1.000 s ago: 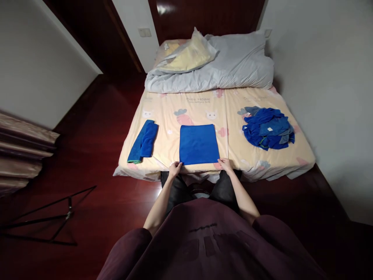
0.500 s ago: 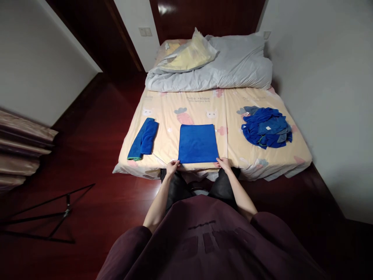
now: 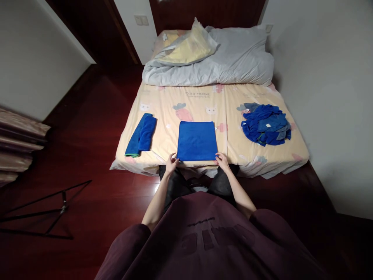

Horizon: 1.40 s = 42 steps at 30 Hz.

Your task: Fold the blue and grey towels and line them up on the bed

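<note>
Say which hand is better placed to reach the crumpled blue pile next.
Probably the right hand: it is at the near right corner of the flat blue cloth, nearer the pile. The left hand, at the near left corner, is farther away.

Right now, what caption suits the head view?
Left hand and right hand at the near corners of a flat blue cloth on a bed.

The view's left edge cuts off the curtain (image 3: 18, 143) and black stand (image 3: 63, 209)

"Cute rabbit" on bedsheet (image 3: 198, 100), shirt lettering (image 3: 208, 238) unclear
</note>
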Tool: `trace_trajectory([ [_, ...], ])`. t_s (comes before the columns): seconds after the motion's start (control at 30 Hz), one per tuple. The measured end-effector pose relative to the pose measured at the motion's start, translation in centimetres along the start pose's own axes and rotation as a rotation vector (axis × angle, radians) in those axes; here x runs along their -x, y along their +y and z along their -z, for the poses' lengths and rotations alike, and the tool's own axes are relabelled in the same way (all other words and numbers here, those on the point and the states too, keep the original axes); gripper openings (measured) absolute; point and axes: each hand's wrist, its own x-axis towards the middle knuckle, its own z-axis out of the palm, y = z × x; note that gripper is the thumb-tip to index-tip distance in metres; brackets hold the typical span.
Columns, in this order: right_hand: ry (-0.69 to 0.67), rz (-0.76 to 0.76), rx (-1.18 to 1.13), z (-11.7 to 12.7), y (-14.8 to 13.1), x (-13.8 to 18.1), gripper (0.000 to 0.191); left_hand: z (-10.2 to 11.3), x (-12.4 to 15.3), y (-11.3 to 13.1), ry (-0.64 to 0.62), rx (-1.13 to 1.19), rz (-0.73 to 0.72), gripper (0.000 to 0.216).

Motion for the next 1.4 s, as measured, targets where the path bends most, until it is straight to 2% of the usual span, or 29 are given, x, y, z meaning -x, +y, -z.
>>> trace_trajectory([
  [0.1,-0.019,-0.018,0.011,0.1,-0.7,-0.1,0.036,0.3,-0.5,0.9,-0.117,-0.128,-0.054,0.045],
  [0.17,-0.036,-0.06,-0.016,0.1,-0.8,-0.1,0.035,0.5,-0.7,1.4,-0.15,-0.221,-0.057,0.035],
  [0.33,-0.063,-0.017,0.017,0.1,-0.7,0.0,0.043,0.7,-0.9,1.7,-0.131,-0.371,-0.087,0.043],
  [0.5,0.086,-0.001,0.175,-0.4,-1.1,-0.9,0.022,0.0,-2.2,2.1,-0.021,-0.44,-0.126,0.026],
  [0.6,0.194,0.076,0.26,-0.9,-1.5,-1.9,0.012,-0.4,-3.3,2.6,0.032,-0.404,-0.171,0.021],
  [0.67,0.253,0.15,0.266,-1.2,-1.8,-2.5,0.01,-0.7,-3.8,2.9,0.015,-0.339,-0.215,0.017],
  [0.73,0.257,0.211,0.207,-1.4,-2.0,-3.0,0.012,-0.9,-3.9,3.0,-0.046,-0.251,-0.221,0.016],
  [0.8,0.202,0.231,0.113,-1.5,-2.1,-3.3,0.015,-1.0,-3.8,2.9,-0.088,-0.157,-0.196,0.018],
  [0.9,0.15,0.187,0.024,-1.4,-1.9,-3.6,0.027,-1.1,-3.6,2.6,-0.06,-0.098,-0.169,0.02],
  [1.0,0.185,0.125,0.038,-1.3,-1.6,-3.8,0.034,-1.0,-3.5,2.4,-0.006,-0.173,-0.14,0.018],
  [1.2,0.18,0.056,0.044,-1.2,-1.1,-4.2,0.036,-1.2,-3.9,3.2,0.049,-0.269,-0.136,0.023],
  [1.4,0.206,0.031,0.105,-0.8,-1.4,-3.7,0.046,-1.5,-3.7,3.1,0.059,-0.321,-0.139,0.027],
])
